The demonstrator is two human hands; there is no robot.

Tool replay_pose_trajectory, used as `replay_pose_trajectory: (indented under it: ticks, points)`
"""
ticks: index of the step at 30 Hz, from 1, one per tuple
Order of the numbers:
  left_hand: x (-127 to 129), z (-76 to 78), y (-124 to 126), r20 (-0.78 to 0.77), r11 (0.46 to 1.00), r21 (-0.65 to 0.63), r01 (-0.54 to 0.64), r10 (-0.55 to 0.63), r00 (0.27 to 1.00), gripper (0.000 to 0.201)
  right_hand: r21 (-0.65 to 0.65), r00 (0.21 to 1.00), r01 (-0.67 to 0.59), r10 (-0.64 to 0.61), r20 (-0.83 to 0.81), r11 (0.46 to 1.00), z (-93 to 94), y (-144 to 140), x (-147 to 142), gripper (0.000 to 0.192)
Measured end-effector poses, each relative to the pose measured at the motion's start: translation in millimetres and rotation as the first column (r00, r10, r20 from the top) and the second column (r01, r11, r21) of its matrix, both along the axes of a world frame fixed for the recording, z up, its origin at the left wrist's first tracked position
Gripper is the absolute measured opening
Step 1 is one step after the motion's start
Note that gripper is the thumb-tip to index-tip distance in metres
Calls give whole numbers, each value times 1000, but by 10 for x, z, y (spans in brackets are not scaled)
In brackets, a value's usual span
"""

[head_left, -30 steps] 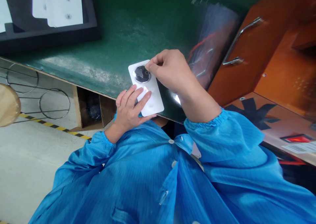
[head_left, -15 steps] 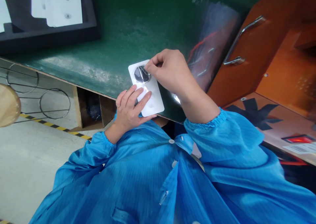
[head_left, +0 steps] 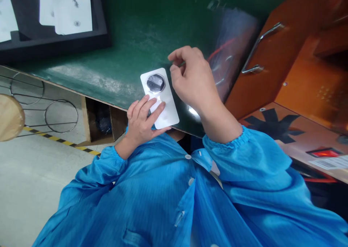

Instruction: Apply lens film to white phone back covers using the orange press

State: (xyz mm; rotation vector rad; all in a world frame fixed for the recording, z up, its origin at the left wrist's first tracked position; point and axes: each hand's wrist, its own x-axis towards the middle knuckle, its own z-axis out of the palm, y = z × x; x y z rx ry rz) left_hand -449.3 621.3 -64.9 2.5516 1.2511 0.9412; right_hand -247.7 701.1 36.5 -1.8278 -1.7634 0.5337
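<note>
A white phone back cover (head_left: pixel 170 111) with a dark, shiny eight-sided camera window (head_left: pixel 156 83) lies at the front edge of the green table. My left hand (head_left: pixel 143 122) holds it there, the fingers resting across its lower left part and the thumb along the bottom edge. Just right of the cover's upper end, my right hand (head_left: pixel 193 76) hovers apart from it. Its thumb and index finger are bent with a gap between the tips, and I see nothing in them.
At upper left a black tray (head_left: pixel 102 25) holds more white covers (head_left: pixel 73 16). Clear plastic bags (head_left: pixel 231 40) lie right of my right hand, beside an orange cabinet with a metal handle (head_left: pixel 261 45). A round stool (head_left: pixel 11 118) and a cardboard box (head_left: pixel 118 120) stand below the table edge.
My right hand has left the camera window and moved right, its thumb and finger parting. My left hand stays on the cover. The view has shifted slightly.
</note>
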Motion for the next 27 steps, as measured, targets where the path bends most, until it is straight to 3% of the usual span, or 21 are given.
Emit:
replay_pose_trajectory:
  ticks: [5,8,10,13,16,19,23,25,27]
  points:
    - [15,5,-10,-11,1000,-11,-12,12,1000,79,21,989,-2,-2,151,1000,236,-358,-52,49]
    - [-2,76,-1,-19,1000,16,-5,5,1000,78,103,964,-159,131,232,982,211,-694,-46,42]
    - [-61,145,20,-40,999,33,33,-32,999,72,112,918,-316,273,289,942,151,-930,-47,39]
    - [-215,286,71,-83,989,77,130,-123,989,44,90,841,-459,400,366,884,68,-1219,-106,42]
    - [-339,489,134,-60,953,170,250,-243,968,33,236,850,-434,308,428,870,42,-1345,-190,36]
    - [-310,746,193,18,923,199,331,-341,940,34,495,897,-371,165,410,786,91,-1371,-130,31]
    - [6,1164,260,284,952,203,228,-280,917,60,687,966,-244,107,236,685,233,-1643,250,30]
    - [273,1390,308,473,973,64,224,-227,851,55,721,984,-170,69,167,672,310,-1950,481,27]
    - [609,1605,373,540,918,-213,336,-176,823,36,719,984,-119,-15,177,685,371,-2329,681,21]
